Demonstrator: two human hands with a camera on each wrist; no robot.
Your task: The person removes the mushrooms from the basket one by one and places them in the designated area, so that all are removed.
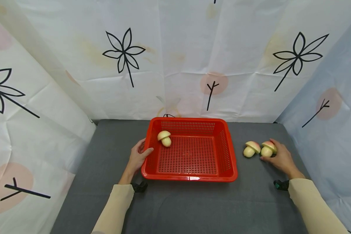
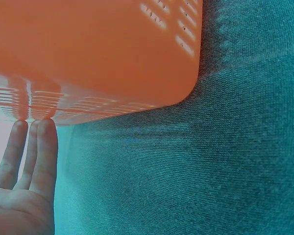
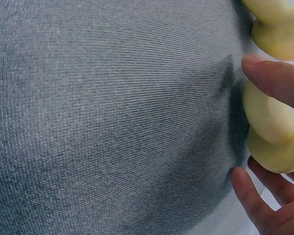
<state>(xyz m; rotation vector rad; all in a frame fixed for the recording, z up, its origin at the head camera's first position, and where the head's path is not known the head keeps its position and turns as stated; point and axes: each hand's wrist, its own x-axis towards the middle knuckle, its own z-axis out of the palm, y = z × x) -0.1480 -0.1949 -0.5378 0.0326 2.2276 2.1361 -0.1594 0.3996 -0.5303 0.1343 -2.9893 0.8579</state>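
Two pale sleeves, left (image 1: 114, 208) and right (image 1: 317, 206), come in from the bottom edge, each with a dark strap (image 1: 139, 187) at its wrist. The left hand (image 1: 136, 159) grasps the left side of a red basket (image 1: 163, 177) – thumb over the rim, fingers fairly straight against the outer wall, as the left wrist view shows. The basket sits on a grey table (image 1: 210, 208), its sides and floor pierced with slots.

The right hand (image 1: 283, 159) grasps the first mushroom (image 1: 267, 151), right of the basket, with the thumb on the stalk's near side and fingers about the cap's far side; whether it touches the table is hard to tell. Just left of it lies the second mushroom (image 1: 250, 150), tilted, with a pinkish cap. The third mushroom (image 1: 165, 139) lies inside the basket – towards its far left corner. Behind hangs a white sheet (image 1: 178, 58) printed with black-lined leaves and pink discs.
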